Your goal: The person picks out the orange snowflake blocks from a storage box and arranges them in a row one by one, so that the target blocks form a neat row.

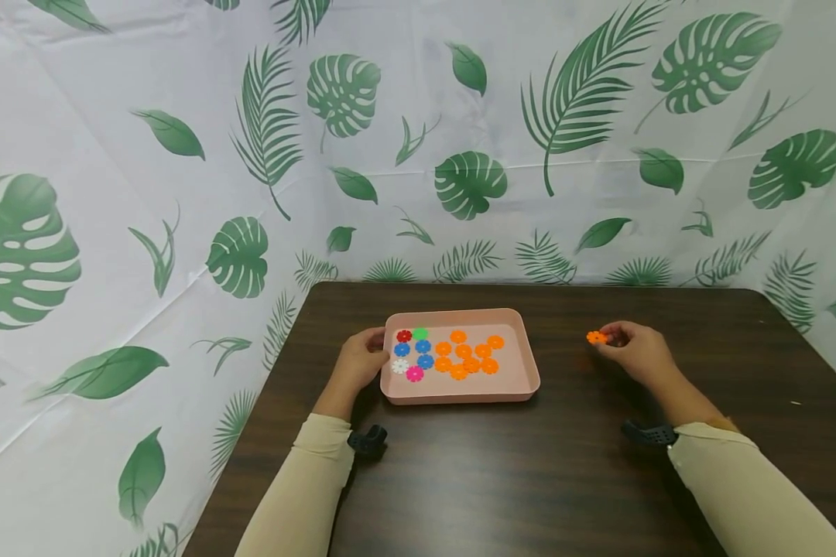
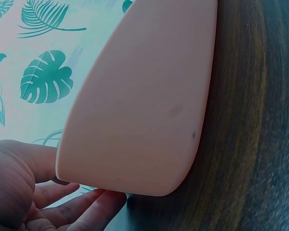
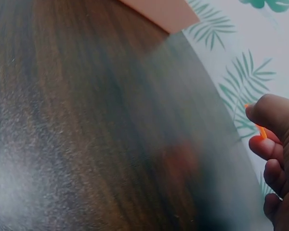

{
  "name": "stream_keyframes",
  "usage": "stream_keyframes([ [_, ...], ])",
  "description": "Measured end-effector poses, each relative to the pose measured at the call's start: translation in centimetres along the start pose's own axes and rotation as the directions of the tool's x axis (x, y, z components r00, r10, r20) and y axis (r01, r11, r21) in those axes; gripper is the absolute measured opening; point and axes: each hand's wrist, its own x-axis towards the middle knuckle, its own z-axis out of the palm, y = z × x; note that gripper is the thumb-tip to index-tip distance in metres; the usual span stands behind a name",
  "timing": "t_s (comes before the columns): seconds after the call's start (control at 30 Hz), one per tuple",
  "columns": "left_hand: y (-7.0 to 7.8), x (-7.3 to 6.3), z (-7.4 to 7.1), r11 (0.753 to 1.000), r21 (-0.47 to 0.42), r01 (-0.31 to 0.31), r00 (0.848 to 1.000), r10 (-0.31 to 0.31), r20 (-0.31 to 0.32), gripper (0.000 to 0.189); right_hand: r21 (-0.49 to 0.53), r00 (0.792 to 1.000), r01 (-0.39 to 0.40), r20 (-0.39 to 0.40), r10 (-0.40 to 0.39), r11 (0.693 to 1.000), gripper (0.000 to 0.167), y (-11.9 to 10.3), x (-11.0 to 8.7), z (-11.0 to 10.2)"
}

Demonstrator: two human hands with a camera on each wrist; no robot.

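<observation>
Right grip (image 1: 637,352), toward surface's (image 1: 501,480) far edge, pinches orange disc (image 1: 595,338), likely light, stiff, slickish, best taken by rim; left grip (image 1: 359,360) holds pink tray (image 1: 460,400) by left edge.

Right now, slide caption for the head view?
Left hand holds a pink tray of colored discs; right hand pinches an orange disc above the dark table.

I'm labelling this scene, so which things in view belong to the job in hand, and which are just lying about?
Part of the job:
pink tray, held by the left grip
orange piece, pinched in the right grip
likely the other orange pieces and differently coloured pieces in the tray

Just around it:
dark table
leaf-print cloth
black wristbands
pale speck, too small to identify
</observation>
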Motion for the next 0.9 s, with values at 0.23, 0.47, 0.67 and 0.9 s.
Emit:
stream_keyframes([
  [0.23,0.3,0.2,-0.1,1.0,-0.013,-0.024,1.0,0.024,-0.012,0.055,-0.018,1.0,0.008,0.029,-0.008,1.0,0.039,0.2,0.1,0.1],
  [0.47,-0.6,-0.4,0.3,1.0,-0.012,-0.012,1.0,0.012,-0.003,0.054,-0.017,0.997,-0.008,0.077,0.009,1.0,0.04,0.6,-0.6,1.2],
  [0.67,-1.0,-0.6,0.5,0.999,-0.025,-0.032,0.999,0.032,-0.008,0.053,-0.015,0.996,-0.018,0.091,0.019,1.0,0.04,0.5,-1.0,1.8],
  [0.9,-0.2,-0.7,0.2,0.998,-0.02,-0.067,0.997,0.066,-0.027,0.054,-0.033,0.997,-0.007,0.074,0.009,0.999,0.038,0.0,-0.6,1.5],
])
